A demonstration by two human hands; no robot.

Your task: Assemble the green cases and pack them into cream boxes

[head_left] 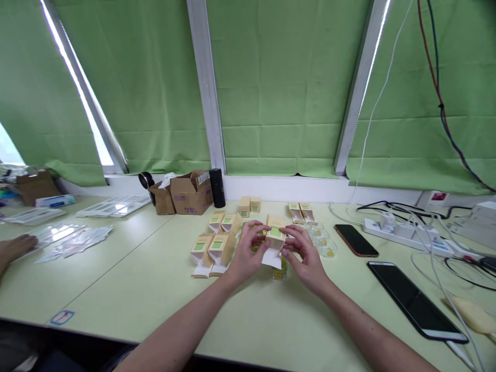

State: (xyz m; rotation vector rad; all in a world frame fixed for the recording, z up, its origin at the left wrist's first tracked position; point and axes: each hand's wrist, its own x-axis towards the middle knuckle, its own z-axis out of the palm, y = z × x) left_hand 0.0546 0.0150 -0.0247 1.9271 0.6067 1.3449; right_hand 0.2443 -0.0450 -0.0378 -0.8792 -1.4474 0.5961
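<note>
Box [275, 233] of tan card, square-edged, its smooth white flap [272, 257] overlapping a clear container [279, 273], sits between left hand [248, 249] and right hand [304, 253], gripped by both.

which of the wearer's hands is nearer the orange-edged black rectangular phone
Right. The right hand is left of the phone; the left hand is farther left.
</note>
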